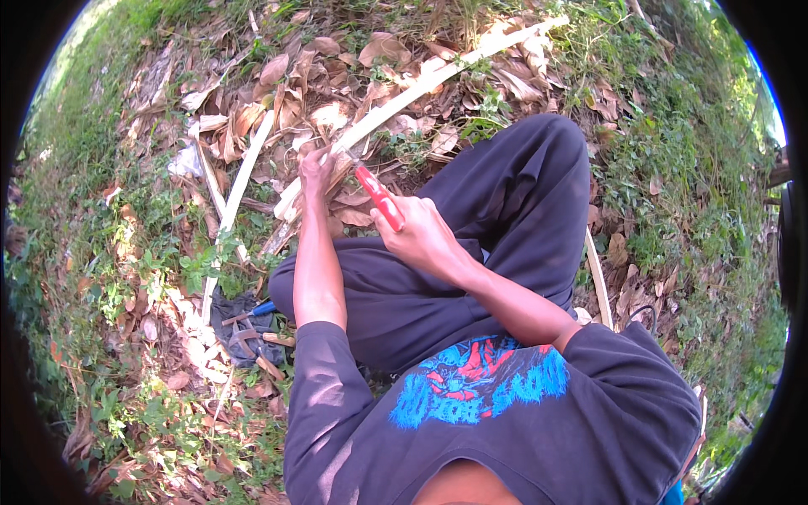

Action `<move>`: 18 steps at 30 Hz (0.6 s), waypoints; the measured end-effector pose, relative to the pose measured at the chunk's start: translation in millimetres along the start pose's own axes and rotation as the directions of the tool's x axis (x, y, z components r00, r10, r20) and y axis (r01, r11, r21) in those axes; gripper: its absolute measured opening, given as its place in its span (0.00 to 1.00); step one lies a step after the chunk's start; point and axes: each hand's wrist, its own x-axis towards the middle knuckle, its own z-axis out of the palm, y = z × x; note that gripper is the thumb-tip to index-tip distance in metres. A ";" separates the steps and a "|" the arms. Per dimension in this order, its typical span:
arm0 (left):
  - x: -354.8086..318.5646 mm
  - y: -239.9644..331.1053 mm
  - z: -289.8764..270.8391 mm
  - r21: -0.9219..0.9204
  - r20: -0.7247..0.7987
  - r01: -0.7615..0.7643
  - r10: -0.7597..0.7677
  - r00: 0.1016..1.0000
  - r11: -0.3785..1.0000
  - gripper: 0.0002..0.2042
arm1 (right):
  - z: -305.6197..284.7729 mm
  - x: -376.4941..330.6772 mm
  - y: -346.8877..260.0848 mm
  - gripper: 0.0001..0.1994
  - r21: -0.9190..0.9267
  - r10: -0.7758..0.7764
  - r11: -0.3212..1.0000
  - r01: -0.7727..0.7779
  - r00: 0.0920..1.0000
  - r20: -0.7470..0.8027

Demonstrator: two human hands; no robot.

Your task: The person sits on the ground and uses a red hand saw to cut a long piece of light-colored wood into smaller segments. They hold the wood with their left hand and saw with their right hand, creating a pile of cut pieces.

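A long pale wooden strip (pixel 425 87) runs from the far right down to my left hand (pixel 316 172). That hand is closed around the strip near its close end. My right hand (pixel 425 238) grips a red-handled tool (pixel 380 199). The tool slants up and left, and its short metal part meets the strip just right of my left fingers. Whether that metal is a blade or a chisel tip is too small to tell. Below my left hand, a pale wood end (pixel 288 200) pokes out beside my folded leg.
More pale strips (pixel 246 175) lie to the left on dry leaves (pixel 383 49) and grass. By my left knee, a dark cloth (pixel 240 349) bears a hammer (pixel 244 335) and a blue-handled tool (pixel 263 309). Another strip (pixel 598 278) lies right of my legs.
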 end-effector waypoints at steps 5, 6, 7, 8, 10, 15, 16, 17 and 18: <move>-2.7 17.5 -1.2 0.032 -0.022 -0.058 0.059 0.998 0.998 0.16 | 7.3 7.0 9.1 0.12 0.014 -0.077 0.997 0.078 0.996 -0.045; -2.2 19.4 -1.6 0.012 -0.011 -0.036 0.036 0.999 0.999 0.16 | 12.1 13.0 14.2 0.12 0.004 -0.087 0.996 0.088 0.995 -0.057; -2.3 13.4 -2.5 -0.005 -0.008 -0.008 0.008 1.000 1.000 0.16 | 17.0 19.4 13.1 0.12 -0.005 -0.103 0.995 0.103 0.993 -0.061; -3.0 7.3 -3.6 -0.023 -0.005 0.019 -0.019 1.000 1.000 0.16 | 20.0 22.6 11.3 0.12 -0.015 -0.119 0.993 0.118 0.991 -0.065; -5.0 -1.3 -6.3 -0.002 -0.012 0.021 -0.021 1.000 1.000 0.16 | 11.2 8.7 0.7 0.12 0.000 -0.045 0.999 0.045 0.999 -0.014; -4.0 22.7 -1.2 0.019 0.005 -0.009 0.009 1.000 1.000 0.17 | -7.9 -9.4 6.0 0.13 -0.001 0.036 0.999 -0.036 0.999 0.014; -2.4 28.4 -1.3 0.033 0.001 -0.044 0.044 0.999 0.998 0.17 | -7.0 -2.9 7.4 0.13 0.009 0.018 1.000 -0.017 1.000 -0.013; -2.2 22.1 -2.4 0.000 0.012 0.005 -0.005 1.000 1.000 0.17 | -3.4 6.9 8.1 0.13 0.022 -0.012 1.000 0.013 1.000 -0.026; -2.1 16.8 -2.1 -0.010 0.009 0.010 -0.010 1.000 1.000 0.17 | 0.3 14.5 8.7 0.13 0.035 -0.041 0.999 0.042 0.998 -0.041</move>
